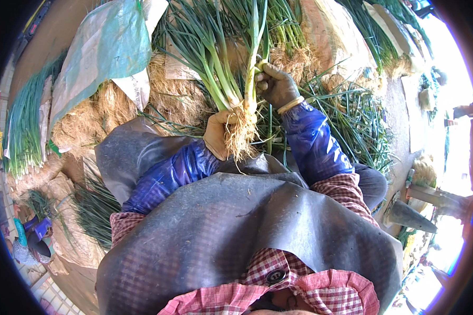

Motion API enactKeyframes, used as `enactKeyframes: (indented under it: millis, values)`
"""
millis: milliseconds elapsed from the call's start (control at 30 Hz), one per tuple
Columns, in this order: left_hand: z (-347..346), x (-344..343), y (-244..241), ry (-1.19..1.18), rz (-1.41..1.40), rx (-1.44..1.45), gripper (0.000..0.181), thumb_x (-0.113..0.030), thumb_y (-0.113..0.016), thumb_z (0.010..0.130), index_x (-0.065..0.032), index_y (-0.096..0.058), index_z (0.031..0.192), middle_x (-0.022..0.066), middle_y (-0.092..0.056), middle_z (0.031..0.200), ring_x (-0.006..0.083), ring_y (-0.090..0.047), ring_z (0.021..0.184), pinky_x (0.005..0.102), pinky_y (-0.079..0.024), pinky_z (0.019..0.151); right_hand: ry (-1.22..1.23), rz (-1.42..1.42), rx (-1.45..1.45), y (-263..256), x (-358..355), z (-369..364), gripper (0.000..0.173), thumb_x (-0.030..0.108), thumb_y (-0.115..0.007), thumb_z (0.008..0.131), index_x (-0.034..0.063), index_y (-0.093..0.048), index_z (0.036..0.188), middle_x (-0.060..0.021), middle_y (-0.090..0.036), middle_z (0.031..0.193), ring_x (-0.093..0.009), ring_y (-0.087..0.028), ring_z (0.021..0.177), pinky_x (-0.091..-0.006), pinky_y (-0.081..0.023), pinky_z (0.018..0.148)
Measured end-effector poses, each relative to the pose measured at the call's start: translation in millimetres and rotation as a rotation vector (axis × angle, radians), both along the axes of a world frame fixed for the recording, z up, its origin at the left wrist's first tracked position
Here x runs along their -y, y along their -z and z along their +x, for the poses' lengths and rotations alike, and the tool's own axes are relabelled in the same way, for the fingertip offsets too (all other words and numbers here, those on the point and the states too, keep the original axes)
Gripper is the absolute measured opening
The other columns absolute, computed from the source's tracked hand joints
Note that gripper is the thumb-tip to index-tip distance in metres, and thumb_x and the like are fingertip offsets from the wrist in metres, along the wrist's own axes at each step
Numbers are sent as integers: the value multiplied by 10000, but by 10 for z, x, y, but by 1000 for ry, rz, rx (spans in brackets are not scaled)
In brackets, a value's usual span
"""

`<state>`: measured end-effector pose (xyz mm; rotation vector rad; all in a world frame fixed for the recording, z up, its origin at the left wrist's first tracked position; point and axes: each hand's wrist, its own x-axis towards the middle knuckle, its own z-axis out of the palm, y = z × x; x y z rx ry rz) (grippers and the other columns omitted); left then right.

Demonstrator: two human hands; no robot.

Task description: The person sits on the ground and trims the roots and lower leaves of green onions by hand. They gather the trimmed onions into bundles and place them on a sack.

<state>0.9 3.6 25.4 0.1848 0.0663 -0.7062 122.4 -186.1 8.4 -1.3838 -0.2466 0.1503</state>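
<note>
My left hand (217, 132), in a tan glove, grips a bunch of green onions (231, 88) low down, by the root end. Pale stringy roots (242, 134) hang past its fingers, while the green leaves point away from me. My right hand (276, 83), in a dirt-darkened glove, pinches a green onion leaf (261, 66) beside the rightmost stalk of the bunch. Its fingertips are partly hidden, so how the leaf joins the stalk cannot be seen. Below both hands, a dark plastic apron (236, 212) covers my lap.
Loose green leaves (351, 122) lie heaped at my right. Rooted onion bundles (177, 94) and a blue-green woven sack (106, 43) spread ahead and left. More onions (31, 122) lie far left. Another person (29, 248) is at the lower left. A grey cone (410, 215) lies right.
</note>
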Motion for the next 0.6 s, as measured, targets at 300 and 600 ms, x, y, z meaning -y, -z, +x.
enactKeyframes:
  millis: [300,600]
  values:
    - [29,-7,-92,-94,-9,-55,469,-132,-583,791,-4,-505,1236,120,-587,953,223,-576,772,361,-496,663,-94,-365,-17,-449,376,-921,239,214,-644,902,-6,-631,997,-136,-681,825,-213,-649,694,-318,-532,657]
    - [-12,77,-134,-113,36,-40,545,-114,-559,781,36,-457,1295,155,-614,1014,255,-643,802,382,-579,681,-240,-134,-341,-743,474,-1273,264,248,-675,886,-6,-637,948,-109,-685,816,-174,-654,722,-288,-532,680]
